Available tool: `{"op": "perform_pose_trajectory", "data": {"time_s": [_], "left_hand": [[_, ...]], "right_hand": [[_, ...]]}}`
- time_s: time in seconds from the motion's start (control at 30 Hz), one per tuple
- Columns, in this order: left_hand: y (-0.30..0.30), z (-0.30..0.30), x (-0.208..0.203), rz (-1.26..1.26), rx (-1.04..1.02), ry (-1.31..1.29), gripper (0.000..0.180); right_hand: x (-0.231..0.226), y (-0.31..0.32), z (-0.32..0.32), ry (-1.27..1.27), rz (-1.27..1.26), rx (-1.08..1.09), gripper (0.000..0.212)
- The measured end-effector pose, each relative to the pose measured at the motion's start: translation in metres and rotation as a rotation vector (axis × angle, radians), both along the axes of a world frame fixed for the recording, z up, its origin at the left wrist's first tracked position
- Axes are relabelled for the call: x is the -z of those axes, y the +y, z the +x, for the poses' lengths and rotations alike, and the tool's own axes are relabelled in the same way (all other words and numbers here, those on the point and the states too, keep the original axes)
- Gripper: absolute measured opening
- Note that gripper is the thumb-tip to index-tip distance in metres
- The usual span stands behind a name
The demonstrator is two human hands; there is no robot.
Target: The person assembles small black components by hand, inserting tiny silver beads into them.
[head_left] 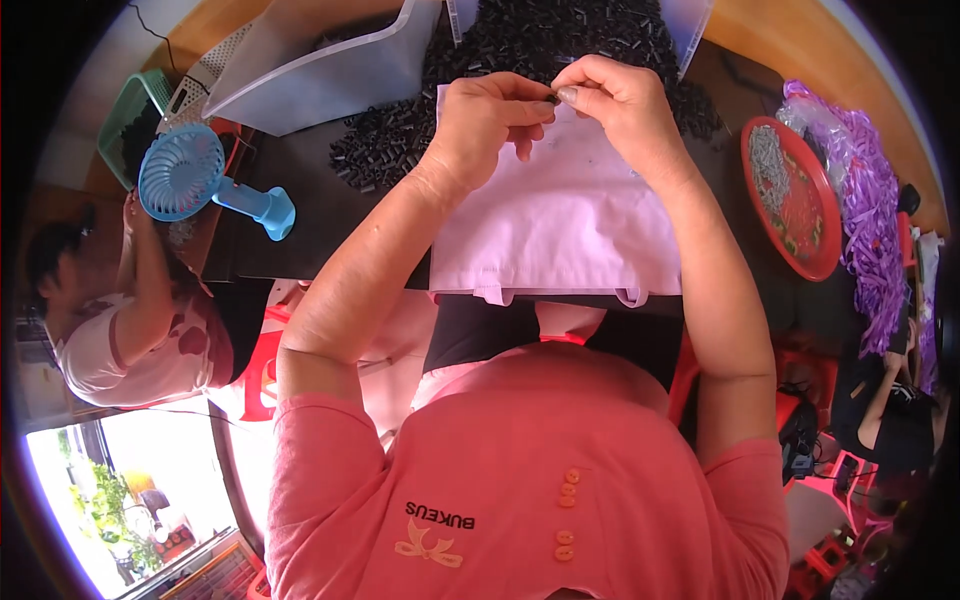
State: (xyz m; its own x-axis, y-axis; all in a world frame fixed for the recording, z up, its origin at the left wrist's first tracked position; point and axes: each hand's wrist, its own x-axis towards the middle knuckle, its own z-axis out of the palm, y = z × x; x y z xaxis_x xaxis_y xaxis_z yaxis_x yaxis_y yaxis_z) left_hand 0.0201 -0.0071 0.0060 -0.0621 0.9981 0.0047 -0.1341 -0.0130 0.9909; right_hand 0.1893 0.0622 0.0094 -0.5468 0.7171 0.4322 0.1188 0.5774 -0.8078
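Note:
My left hand [492, 115] and my right hand [618, 98] meet fingertip to fingertip over the far part of the table. Between the pinched fingers of my left hand sits a small black piece [552, 99], mostly covered by the fingertips. My right thumb and forefinger close at its other side; what they hold is too small to make out. Beneath both hands lies a lilac cloth bag [555, 235], flat, its two short straps toward me. Just beyond, many short black tube-like pieces [560, 35] are heaped, some spilling to the left [375, 150].
A translucent plastic bin [330, 85] stands at far left, near a blue handheld fan [182, 172] and a green basket [125, 125]. On the right, a red tray [810, 215] holds small silvery pieces beside purple strips [865, 200]. Other people sit at left [150, 335] and far right [885, 415].

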Motion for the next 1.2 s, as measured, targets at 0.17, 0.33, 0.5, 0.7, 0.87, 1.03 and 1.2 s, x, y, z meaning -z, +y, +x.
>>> {"op": "perform_pose_trajectory", "data": {"time_s": [0.17, 0.33, 0.5, 0.7, 0.87, 1.03, 1.2], "left_hand": [[0.001, -0.003, 0.003, 0.006, 0.008, -0.061, 0.014], [-0.002, -0.003, 0.005, -0.014, 0.042, -0.104, 0.013], [-0.002, -0.003, 0.004, -0.029, 0.053, -0.173, 0.013], [-0.001, -0.005, 0.008, -0.051, 0.040, -0.217, 0.015], [-0.001, -0.006, 0.011, -0.071, -0.003, -0.315, 0.015], [0.000, -0.007, 0.013, -0.055, -0.024, -0.416, 0.012], [0.000, -0.006, 0.014, -0.018, -0.031, -0.426, 0.010]], "right_hand": [[0.001, -0.005, -0.003, 0.135, -0.077, -0.025, 0.006], [0.000, -0.007, -0.005, 0.074, -0.043, 0.007, 0.006], [0.001, -0.011, -0.011, 0.082, 0.229, 0.063, 0.006], [0.009, -0.011, -0.017, 0.059, 0.402, 0.129, 0.010], [0.010, -0.014, -0.018, 0.086, 0.229, 0.117, 0.008], [0.013, -0.015, -0.020, 0.105, 0.096, 0.108, 0.006], [0.009, -0.019, -0.021, 0.206, -0.178, 0.081, 0.004]]}}
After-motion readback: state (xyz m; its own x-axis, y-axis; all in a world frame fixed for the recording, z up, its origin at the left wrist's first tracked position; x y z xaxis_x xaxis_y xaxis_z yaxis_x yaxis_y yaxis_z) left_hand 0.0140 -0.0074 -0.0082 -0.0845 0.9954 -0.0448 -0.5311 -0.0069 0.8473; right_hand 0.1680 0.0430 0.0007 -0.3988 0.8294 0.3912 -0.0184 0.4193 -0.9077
